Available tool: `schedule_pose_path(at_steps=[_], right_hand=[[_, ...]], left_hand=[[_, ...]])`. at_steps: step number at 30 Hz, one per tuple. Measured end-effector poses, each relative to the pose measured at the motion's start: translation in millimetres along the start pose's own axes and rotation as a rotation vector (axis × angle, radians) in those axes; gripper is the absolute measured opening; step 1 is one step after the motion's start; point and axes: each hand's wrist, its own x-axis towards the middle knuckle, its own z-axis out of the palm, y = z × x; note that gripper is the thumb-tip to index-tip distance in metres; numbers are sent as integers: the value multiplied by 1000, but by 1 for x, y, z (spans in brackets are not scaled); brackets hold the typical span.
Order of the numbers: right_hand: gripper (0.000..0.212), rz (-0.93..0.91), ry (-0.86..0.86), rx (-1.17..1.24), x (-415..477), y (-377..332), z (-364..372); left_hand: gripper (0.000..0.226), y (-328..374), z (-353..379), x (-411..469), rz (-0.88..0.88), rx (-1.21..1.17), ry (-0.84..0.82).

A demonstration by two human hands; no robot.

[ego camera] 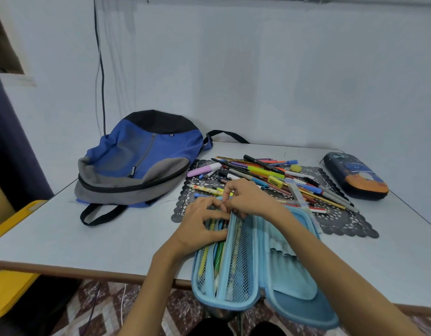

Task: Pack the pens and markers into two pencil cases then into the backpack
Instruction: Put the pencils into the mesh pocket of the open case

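A light blue pencil case [289, 267] lies open at the table's front edge, overhanging it, with several pens under its mesh flap [241, 258]. My left hand [202, 226] presses on the pens in the case's left half. My right hand [248, 198] pinches the top of the mesh flap, fingertips touching the left hand's. A heap of pens and markers [270, 177] lies on a black lace mat [340, 221] behind the case. A dark pencil case [355, 175] with an orange picture lies shut at far right. The blue and grey backpack [139, 161] lies flat at left, zipped.
The grey table [88, 238] stands against a pale wall. A yellow chair [13, 263] stands at the table's left front. A black cable [101, 69] hangs down the wall behind the backpack. Patterned floor shows below the table edge.
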Motion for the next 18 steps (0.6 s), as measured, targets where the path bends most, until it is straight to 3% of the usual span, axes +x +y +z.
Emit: schedule_pose_path(at_steps=[3, 7, 18], right_hand=[[11, 10, -12, 22, 1, 3, 0], [14, 22, -15, 32, 2, 5, 1], [7, -3, -15, 30, -1, 7, -5]], left_hand=[[25, -1, -1, 1, 29, 68, -49], [39, -2, -1, 3, 69, 191, -128], [24, 0, 1, 4, 23, -4, 41]])
